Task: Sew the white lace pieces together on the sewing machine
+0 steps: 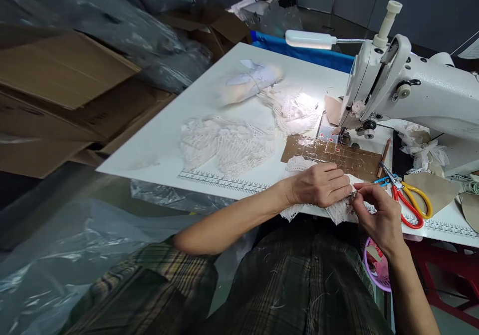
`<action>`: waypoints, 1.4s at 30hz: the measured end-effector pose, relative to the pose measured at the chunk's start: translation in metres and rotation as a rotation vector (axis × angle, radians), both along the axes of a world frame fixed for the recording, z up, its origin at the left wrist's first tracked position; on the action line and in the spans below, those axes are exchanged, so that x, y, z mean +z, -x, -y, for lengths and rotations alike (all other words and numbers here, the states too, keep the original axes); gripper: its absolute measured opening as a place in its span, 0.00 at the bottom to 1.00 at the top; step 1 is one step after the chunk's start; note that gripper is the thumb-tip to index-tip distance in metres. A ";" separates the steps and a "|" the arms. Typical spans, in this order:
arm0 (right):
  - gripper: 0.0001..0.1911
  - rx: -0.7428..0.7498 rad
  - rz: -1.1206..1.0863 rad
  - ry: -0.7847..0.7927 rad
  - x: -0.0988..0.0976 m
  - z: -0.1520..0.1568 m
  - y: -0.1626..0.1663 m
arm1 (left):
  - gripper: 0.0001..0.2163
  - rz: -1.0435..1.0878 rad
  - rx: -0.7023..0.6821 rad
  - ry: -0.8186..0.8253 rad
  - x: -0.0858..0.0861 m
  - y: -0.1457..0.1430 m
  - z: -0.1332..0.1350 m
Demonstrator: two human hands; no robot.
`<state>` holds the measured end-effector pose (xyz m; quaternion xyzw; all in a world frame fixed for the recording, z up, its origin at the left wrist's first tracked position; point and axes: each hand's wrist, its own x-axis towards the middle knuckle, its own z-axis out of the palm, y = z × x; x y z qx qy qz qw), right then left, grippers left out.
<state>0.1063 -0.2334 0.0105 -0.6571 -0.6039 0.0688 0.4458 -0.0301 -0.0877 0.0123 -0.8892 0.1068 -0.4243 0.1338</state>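
One piece of white lace (339,211) is in my hands, bunched at the near edge of the table (160,145) with its scalloped hem hanging a bit over the side. My left hand (322,184) lies knuckles-up across it, fingers curled close together and clamped on the cloth. My right hand (379,214) comes in from the other side, thumb and forefinger pinched on the lace right next to my left fingertips; some tiny dark bit shows there, but I can't tell what it is. Just past my knuckles is a shiny brown board (359,164), lying in front of the needle end of the sewing machine (430,83), which takes up the table's right side. Scissors (409,200) with one red and one yellow handle sit just right of my right hand, near that same near edge, where a printed ruler strip (224,181) runs along. Over toward the table's left corner there's a spread-out lace pile (232,145), and nearer the far corner a second lace heap (295,111) touching a tied bundle (252,81), kinda blurry. A purple basket (367,270) of scraps pokes out below the near edge, by my right wrist.
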 end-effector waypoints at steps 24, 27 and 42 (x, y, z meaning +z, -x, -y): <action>0.07 -0.165 0.074 -0.176 -0.008 -0.004 0.000 | 0.12 -0.004 0.015 0.012 -0.002 0.000 -0.001; 0.07 -0.314 -0.176 -0.234 -0.004 0.008 -0.002 | 0.11 -0.002 0.027 0.031 -0.004 -0.001 -0.003; 0.06 0.174 0.133 0.178 0.000 0.013 -0.008 | 0.18 0.000 0.118 0.151 -0.008 -0.004 -0.007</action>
